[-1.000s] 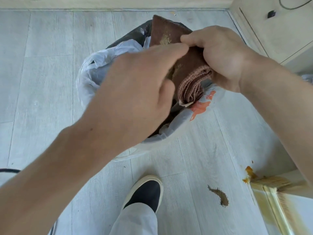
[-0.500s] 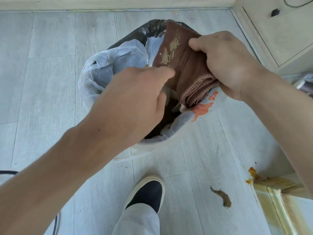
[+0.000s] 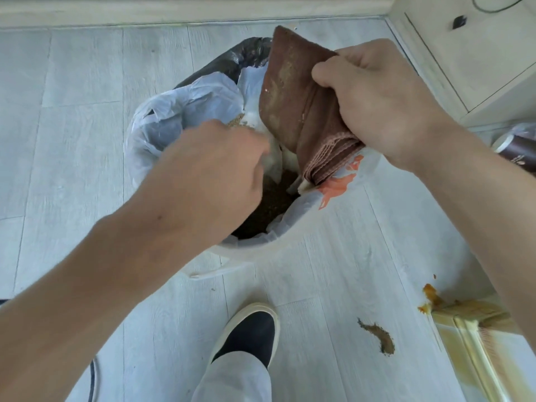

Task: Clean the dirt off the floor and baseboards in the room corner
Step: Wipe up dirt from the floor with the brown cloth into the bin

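My right hand (image 3: 377, 105) grips a folded brown cloth (image 3: 290, 105) smeared with pale dirt and holds it tilted over a bin lined with a white plastic bag (image 3: 174, 111). Brown dirt lies inside the bin. My left hand (image 3: 214, 169) is blurred over the bin's mouth, just left of the cloth and below it, fingers pointing down and holding nothing. A brown dirt streak (image 3: 377, 336) lies on the grey floor at lower right. An orange stain (image 3: 432, 297) marks the floor beside a soiled baseboard corner (image 3: 475, 343).
My dark shoe (image 3: 249, 335) stands just in front of the bin. A pale cabinet (image 3: 478, 53) fills the upper right, with a dark container (image 3: 516, 152) by its base. A baseboard (image 3: 174, 13) runs along the far wall. A black cable (image 3: 92, 378) lies at lower left.
My left hand swept down off the cloth's face to the bin's mouth. Much of the yellowish dirt on the cloth is gone. My right hand lifted the cloth slightly.
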### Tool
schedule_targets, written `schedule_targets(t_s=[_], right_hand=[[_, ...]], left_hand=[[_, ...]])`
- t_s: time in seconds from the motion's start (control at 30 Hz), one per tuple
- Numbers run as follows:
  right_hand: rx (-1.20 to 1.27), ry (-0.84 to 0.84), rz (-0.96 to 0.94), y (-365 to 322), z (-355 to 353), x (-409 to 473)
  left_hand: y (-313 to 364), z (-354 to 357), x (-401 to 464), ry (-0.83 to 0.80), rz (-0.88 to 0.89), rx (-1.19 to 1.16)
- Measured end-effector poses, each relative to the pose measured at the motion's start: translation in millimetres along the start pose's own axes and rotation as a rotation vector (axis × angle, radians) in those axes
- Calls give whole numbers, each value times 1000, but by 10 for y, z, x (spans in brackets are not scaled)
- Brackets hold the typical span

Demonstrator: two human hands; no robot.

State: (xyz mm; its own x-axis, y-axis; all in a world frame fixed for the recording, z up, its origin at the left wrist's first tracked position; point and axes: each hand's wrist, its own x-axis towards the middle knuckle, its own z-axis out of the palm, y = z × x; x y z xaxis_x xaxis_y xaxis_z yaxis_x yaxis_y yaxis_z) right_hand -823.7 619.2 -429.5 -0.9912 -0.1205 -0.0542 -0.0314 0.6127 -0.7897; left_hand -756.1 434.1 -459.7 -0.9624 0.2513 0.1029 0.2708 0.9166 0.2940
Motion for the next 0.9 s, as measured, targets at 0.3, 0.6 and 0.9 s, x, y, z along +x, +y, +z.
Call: schedule_targets(t_s=[0.3,0.6,0.9], right_hand=[[-170,-11,-63,-134,8,48],[-65,8,-66,-178,-29,38],[151,36,-17,-86,61,61]], left_hand=[[-7,-15,9,-34,-54,6],[12,-27,36,65,-29,-60],[8,-53,-11,45,97,-136]])
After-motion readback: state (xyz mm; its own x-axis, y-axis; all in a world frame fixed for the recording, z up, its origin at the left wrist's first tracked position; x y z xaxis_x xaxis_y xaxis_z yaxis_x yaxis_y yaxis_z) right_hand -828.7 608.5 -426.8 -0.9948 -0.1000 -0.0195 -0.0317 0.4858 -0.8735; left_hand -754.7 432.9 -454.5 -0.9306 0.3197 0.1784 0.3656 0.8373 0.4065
